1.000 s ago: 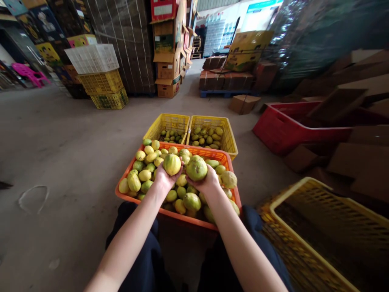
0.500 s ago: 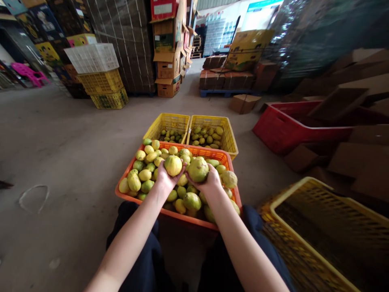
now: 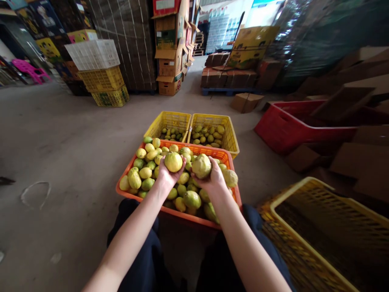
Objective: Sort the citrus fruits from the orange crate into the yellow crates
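Note:
My left hand (image 3: 169,175) is closed round a yellow lemon (image 3: 173,162), round and smooth, which rests on the palm. In my right hand (image 3: 215,178) sits a larger, lumpy yellow-green lemon (image 3: 201,166), with the fingers curled about its side. Both hands hover over an orange crate (image 3: 179,217) heaped with yellow and green lemons (image 3: 192,199). One big pale lemon (image 3: 230,178) lies at the crate's right edge, just beside my right hand. The forearms hide part of the heap.
Two yellow crates (image 3: 234,136) with smaller lemons stand against the orange crate's far side. At my right are a yellow crate (image 3: 291,190) and a red bin (image 3: 273,127) among cardboard. Stacked crates (image 3: 103,79) and boxes (image 3: 168,67) rise farther back.
My right hand has shifted slightly right and turned its lemon, so another side of it shows. My left hand stays nearly still with its lemon. The view has tilted a little.

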`<state>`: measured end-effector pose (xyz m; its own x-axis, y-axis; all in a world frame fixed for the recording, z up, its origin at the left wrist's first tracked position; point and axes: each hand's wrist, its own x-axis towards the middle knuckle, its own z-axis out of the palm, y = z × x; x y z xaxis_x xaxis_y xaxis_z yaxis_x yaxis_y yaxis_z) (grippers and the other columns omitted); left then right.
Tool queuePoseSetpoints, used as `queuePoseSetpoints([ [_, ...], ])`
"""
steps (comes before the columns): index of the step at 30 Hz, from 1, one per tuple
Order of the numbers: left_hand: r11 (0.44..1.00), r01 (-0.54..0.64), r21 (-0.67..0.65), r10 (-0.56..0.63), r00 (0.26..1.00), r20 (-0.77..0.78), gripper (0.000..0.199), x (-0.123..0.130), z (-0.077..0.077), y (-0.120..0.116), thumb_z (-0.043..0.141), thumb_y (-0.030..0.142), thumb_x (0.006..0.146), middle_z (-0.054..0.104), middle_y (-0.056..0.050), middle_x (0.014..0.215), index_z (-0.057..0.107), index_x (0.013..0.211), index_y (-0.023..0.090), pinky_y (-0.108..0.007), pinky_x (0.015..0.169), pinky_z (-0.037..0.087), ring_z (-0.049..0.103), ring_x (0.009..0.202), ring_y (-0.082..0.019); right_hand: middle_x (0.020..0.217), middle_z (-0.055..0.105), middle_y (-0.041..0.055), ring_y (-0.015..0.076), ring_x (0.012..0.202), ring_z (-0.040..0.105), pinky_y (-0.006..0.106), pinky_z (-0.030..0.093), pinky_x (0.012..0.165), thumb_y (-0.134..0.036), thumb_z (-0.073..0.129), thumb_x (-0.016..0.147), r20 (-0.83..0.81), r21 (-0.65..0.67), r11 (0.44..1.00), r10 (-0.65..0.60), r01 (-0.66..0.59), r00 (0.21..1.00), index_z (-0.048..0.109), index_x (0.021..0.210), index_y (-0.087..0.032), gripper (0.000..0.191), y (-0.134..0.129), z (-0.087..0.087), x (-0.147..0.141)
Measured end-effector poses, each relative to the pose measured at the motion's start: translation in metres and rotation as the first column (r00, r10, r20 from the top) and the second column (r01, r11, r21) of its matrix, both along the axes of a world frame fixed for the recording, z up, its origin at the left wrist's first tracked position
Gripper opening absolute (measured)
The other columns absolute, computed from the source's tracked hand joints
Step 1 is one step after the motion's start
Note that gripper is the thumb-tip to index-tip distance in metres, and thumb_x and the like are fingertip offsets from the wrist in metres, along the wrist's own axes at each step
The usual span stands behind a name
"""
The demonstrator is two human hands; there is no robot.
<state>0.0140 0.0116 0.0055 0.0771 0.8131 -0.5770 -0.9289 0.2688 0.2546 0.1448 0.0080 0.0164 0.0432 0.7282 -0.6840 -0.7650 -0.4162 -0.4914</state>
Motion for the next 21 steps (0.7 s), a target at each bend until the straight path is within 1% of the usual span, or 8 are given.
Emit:
queuePoseSetpoints([
  [3, 1.000, 0.017, 0.002, -0.017, 0.999, -0.032, 0.034, 0.0023, -0.0025, 0.0018, 0.042, 0.040, 0.104, 0.068, -0.007, 0.088, 0.066, 0.114, 0.018, -0.027, 0.064, 0.062, 0.070, 0.075, -0.019, 0.066, 0.067, -0.0025, 0.0172, 0.052, 0.062, 0.024, 0.048, 0.041, -0.038, 0.062, 0.094, -0.015, 0.045, 0.999, 0.023, -0.022, 1.000, 0.061, 0.088, -0.025, 0.014, -0.0021, 0.0004, -0.0026],
  [5, 0.999, 0.033, 0.012, -0.032, 0.998, -0.059, 0.026, 0.0041, -0.0006, 0.0014, 0.052, 0.038, 0.101, 0.068, -0.007, 0.084, 0.066, 0.107, 0.017, -0.027, 0.061, 0.061, 0.069, 0.071, -0.018, 0.066, 0.068, -0.0019, 0.0175, 0.052, 0.062, 0.024, 0.046, 0.039, -0.040, 0.063, 0.092, -0.063, 0.083, 0.996, 0.050, -0.045, 0.997, 0.062, 0.088, -0.025, 0.015, -0.0036, 0.0019, -0.0037],
  [8, 0.999, 0.036, 0.041, -0.032, 0.996, -0.088, 0.018, 0.0054, 0.0044, -0.0006, 0.062, 0.033, 0.096, 0.068, -0.006, 0.083, 0.065, 0.102, 0.017, -0.027, 0.059, 0.061, 0.069, 0.069, -0.019, 0.065, 0.068, 0.0002, 0.0178, 0.052, 0.062, 0.023, 0.043, 0.037, -0.042, 0.055, 0.091, -0.102, 0.099, 0.995, 0.029, -0.019, 0.994, 0.062, 0.086, -0.024, 0.020, -0.0053, 0.0041, -0.0033],
  [10, 0.998, 0.055, 0.043, -0.051, 0.995, -0.088, 0.017, 0.0046, 0.0065, -0.0017, 0.063, 0.033, 0.095, 0.068, -0.005, 0.081, 0.065, 0.102, 0.017, -0.026, 0.058, 0.061, 0.069, 0.068, -0.019, 0.064, 0.067, 0.0021, 0.0181, 0.053, 0.061, 0.022, 0.040, 0.035, -0.042, 0.048, 0.091, -0.115, 0.095, 0.995, 0.012, -0.001, 0.993, 0.062, 0.083, -0.024, 0.025, -0.0057, 0.0048, -0.0021],
  [12, 0.994, 0.111, 0.011, -0.110, 0.992, -0.063, 0.025, 0.0032, 0.0067, -0.0024, 0.060, 0.038, 0.096, 0.067, -0.005, 0.076, 0.066, 0.104, 0.015, -0.025, 0.053, 0.059, 0.067, 0.063, -0.018, 0.064, 0.067, 0.0028, 0.0187, 0.055, 0.061, 0.022, 0.039, 0.035, -0.042, 0.045, 0.091, -0.138, 0.098, 0.995, 0.009, 0.005, 0.990, 0.063, 0.083, -0.024, 0.026, -0.0058, 0.0052, -0.0011],
  [15, 0.986, 0.167, -0.017, -0.167, 0.986, -0.019, 0.038, 0.0017, 0.0040, -0.0031, 0.054, 0.044, 0.097, 0.066, -0.007, 0.072, 0.068, 0.107, 0.010, -0.025, 0.048, 0.056, 0.065, 0.058, -0.018, 0.067, 0.069, 0.0018, 0.0189, 0.059, 0.063, 0.024, 0.044, 0.038, -0.039, 0.049, 0.091, -0.161, 0.129, 0.991, 0.001, 0.020, 0.987, 0.065, 0.087, -0.025, 0.022, -0.0063, 0.0061, -0.0017],
  [19, 0.995, 0.098, 0.004, -0.098, 0.995, 0.030, 0.036, 0.0022, -0.0003, -0.0028, 0.049, 0.041, 0.098, 0.067, -0.007, 0.072, 0.068, 0.105, 0.011, -0.025, 0.050, 0.058, 0.066, 0.058, -0.017, 0.072, 0.072, 0.0032, 0.0190, 0.062, 0.068, 0.026, 0.054, 0.047, -0.038, 0.052, 0.097, -0.144, 0.155, 0.988, -0.001, 0.024, 0.990, 0.067, 0.091, -0.021, 0.024, -0.0080, 0.0071, -0.0045],
  [21, 0.998, 0.069, 0.005, -0.069, 0.997, 0.047, 0.036, 0.0025, -0.0017, -0.0020, 0.048, 0.039, 0.098, 0.068, -0.008, 0.073, 0.068, 0.103, 0.011, -0.025, 0.051, 0.058, 0.066, 0.059, -0.017, 0.075, 0.074, 0.0041, 0.0193, 0.064, 0.070, 0.027, 0.057, 0.051, -0.036, 0.052, 0.098, -0.175, 0.209, 0.977, 0.006, 0.031, 0.985, 0.068, 0.092, -0.019, 0.023, -0.0083, 0.0064, -0.0052],
])
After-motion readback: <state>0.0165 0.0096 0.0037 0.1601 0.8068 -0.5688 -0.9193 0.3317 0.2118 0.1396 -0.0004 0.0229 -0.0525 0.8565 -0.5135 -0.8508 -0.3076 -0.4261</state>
